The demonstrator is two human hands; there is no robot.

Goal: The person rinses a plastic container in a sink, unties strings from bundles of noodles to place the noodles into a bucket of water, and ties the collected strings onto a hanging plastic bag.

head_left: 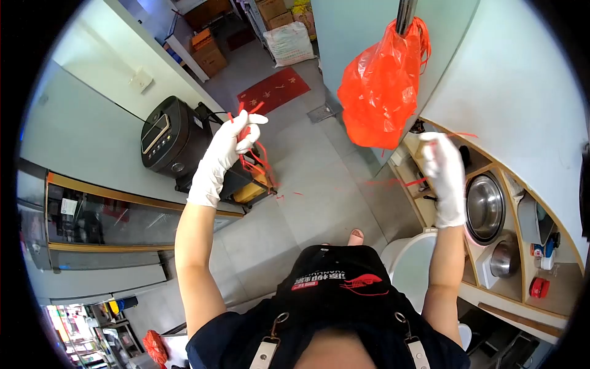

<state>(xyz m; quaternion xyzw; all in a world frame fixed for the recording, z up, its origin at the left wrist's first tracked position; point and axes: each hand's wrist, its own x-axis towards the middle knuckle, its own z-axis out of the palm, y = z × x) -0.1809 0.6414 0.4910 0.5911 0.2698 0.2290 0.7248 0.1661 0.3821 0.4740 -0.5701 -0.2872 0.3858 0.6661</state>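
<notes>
Both hands wear thin white gloves. My left hand is closed around a bunch of red plastic strings, whose loose ends dangle below the fingers and stick out above them. On the other side my right hand is in a fist, with a red string showing at its left and another thin end poking out near the top. Motion smears the string between the hands. Above and left of my right hand, a red plastic bag hangs from a metal pole, apart from the fingers.
A black rice cooker stands left of my left hand. Curved wooden shelves at the right hold metal bowls. A white bucket stands below my right forearm. A red mat lies on the grey floor.
</notes>
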